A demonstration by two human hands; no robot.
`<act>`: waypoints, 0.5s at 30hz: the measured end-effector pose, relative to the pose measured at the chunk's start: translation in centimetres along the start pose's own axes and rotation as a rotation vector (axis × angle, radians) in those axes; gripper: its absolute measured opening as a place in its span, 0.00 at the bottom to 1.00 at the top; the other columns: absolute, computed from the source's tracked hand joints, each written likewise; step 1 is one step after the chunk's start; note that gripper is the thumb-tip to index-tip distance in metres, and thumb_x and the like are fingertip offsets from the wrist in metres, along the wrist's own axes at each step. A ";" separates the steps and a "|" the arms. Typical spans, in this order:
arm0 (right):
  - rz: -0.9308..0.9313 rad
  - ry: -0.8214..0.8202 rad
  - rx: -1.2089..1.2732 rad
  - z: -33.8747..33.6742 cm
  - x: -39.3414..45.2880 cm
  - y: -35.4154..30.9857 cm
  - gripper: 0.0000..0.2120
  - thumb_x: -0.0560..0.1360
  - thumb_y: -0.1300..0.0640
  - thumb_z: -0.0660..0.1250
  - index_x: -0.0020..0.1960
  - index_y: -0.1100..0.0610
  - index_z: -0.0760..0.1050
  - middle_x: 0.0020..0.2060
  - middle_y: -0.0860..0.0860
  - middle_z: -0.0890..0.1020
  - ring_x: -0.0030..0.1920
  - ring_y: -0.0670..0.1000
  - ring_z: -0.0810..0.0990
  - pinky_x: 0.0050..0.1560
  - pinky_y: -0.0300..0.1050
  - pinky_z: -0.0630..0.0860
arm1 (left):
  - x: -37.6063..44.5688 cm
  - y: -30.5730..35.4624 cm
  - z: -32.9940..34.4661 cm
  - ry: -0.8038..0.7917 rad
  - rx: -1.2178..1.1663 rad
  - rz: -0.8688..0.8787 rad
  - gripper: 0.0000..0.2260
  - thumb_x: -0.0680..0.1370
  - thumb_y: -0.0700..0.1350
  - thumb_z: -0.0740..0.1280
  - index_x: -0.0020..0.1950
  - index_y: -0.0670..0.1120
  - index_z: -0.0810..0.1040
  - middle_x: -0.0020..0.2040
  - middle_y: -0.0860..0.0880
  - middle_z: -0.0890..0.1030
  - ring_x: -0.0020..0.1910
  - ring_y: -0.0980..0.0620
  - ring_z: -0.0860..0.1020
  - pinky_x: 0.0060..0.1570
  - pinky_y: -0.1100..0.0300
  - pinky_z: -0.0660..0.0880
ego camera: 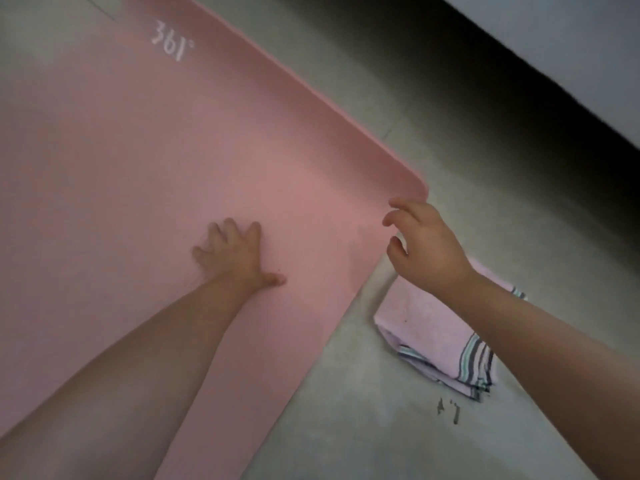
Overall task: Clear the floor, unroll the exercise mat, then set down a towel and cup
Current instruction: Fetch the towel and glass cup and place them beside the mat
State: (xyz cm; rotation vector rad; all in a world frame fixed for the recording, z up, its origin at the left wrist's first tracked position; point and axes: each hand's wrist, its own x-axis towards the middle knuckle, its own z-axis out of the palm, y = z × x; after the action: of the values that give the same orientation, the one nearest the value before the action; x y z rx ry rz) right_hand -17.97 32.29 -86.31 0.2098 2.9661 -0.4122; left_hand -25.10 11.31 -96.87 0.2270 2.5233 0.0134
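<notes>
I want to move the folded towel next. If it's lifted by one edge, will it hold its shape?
Probably not. The towel is soft cloth folded in loose layers, so it would likely flop open if lifted by one edge. It looks light for its size. Pushed across the smooth floor, it may slide but bunch; it won't roll or tip.

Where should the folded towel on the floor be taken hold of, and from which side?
Probably at the folded towel's plain pink edge nearest the mat, coming from above on the mat side. It lies flat on the floor in stacked layers; its striped ends look loose at the far corner, so pinching the fold should lift all layers together.
</notes>
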 end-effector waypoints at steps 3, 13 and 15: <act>0.053 -0.067 -0.070 -0.4 2.6 -1.4 0.16 0.72 0.66 0.60 0.59 0.65 0.74 0.72 0.60 0.62 0.73 0.58 0.57 0.69 0.49 0.60 | 0.3 0.0 -0.9 -0.068 0.002 -0.015 0.45 0.63 0.65 0.72 0.72 0.52 0.53 0.72 0.42 0.56 0.72 0.37 0.54 0.64 0.35 0.64; 0.304 -0.102 -0.110 1.2 8.3 2.0 0.21 0.71 0.52 0.56 0.53 0.63 0.79 0.64 0.67 0.71 0.69 0.61 0.64 0.68 0.49 0.63 | 1.3 2.3 -2.5 -0.134 0.078 -0.091 0.45 0.61 0.60 0.76 0.69 0.49 0.55 0.69 0.40 0.55 0.69 0.35 0.58 0.61 0.41 0.71; 0.294 -0.063 -0.096 1.4 9.4 2.4 0.19 0.74 0.56 0.56 0.50 0.69 0.79 0.54 0.71 0.75 0.57 0.64 0.74 0.54 0.50 0.71 | 1.4 2.0 -2.4 -0.117 0.060 -0.102 0.44 0.61 0.60 0.76 0.68 0.50 0.56 0.68 0.40 0.56 0.68 0.37 0.59 0.60 0.42 0.72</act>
State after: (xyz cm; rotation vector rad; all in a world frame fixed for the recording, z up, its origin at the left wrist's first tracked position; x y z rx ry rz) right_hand -26.68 35.30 -89.79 0.5995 2.8224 -0.2341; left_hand -27.34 13.58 -95.57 0.1193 2.4173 -0.1130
